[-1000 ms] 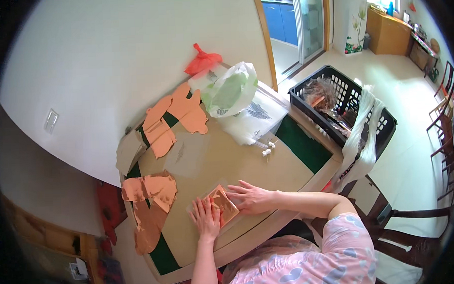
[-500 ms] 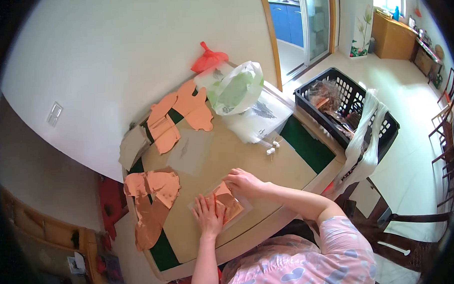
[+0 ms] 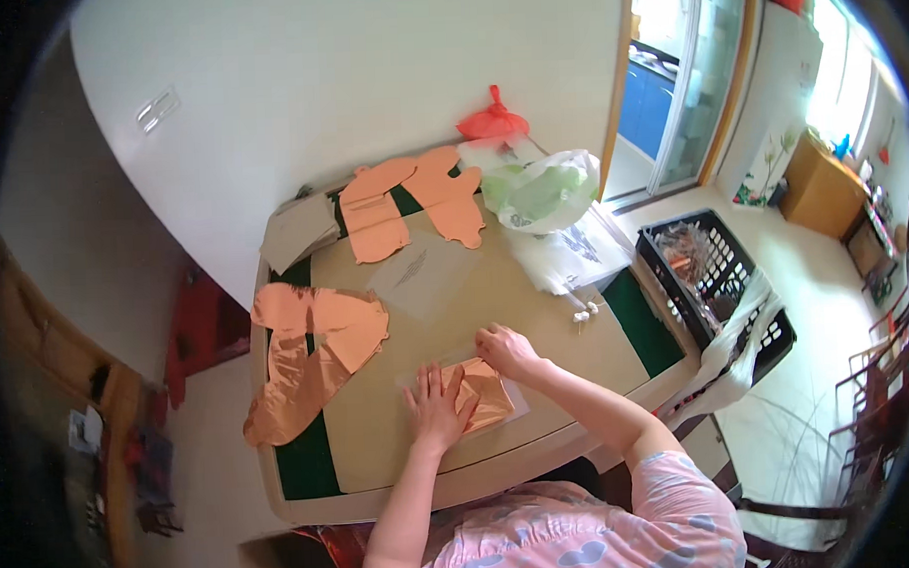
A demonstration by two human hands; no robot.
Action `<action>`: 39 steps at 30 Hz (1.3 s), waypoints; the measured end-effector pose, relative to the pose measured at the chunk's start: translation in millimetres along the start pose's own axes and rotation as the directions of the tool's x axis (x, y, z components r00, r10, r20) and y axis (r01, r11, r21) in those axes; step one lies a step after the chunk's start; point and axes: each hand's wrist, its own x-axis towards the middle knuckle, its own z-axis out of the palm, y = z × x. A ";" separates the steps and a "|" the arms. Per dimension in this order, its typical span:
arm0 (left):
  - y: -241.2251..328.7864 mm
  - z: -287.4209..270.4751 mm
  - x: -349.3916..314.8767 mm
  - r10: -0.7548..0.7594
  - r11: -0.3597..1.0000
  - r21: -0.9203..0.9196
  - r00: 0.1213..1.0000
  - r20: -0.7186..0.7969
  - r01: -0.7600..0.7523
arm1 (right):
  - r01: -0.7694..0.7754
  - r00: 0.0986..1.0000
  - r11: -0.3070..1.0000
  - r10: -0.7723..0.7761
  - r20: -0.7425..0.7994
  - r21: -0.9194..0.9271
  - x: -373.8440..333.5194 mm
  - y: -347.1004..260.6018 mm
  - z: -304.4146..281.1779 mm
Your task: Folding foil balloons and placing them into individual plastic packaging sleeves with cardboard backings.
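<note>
Splaying fingers, the left hand [image 3: 439, 417] rests on the copper-coloured foil [image 3: 492, 393]; the right hand [image 3: 509, 352] bunches at its far edge, grip unclear; tugging could crease it.

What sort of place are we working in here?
Probably a home, perhaps its dining area: blue cabinets show beside a sliding glass door, and a wooden cabinet stands in the background on the right.

Pale wall [image 3: 347, 77], bright window [image 3: 840, 70]
</note>
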 end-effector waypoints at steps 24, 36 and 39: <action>-9.5 18.0 -2.4 0.028 0.999 -0.013 0.993 -0.117 -0.030 | -0.082 0.989 0.992 0.094 0.119 -0.098 18.5 5.4 -20.3; -10.1 19.0 -2.3 0.056 0.998 0.004 0.988 -0.146 -0.056 | -0.035 0.999 0.994 0.038 0.031 -0.103 9.6 12.8 -26.1; -10.1 16.1 -3.1 0.048 0.999 -0.004 0.991 -0.123 -0.049 | 0.037 0.997 0.975 -0.021 0.071 -0.221 9.1 13.7 -24.0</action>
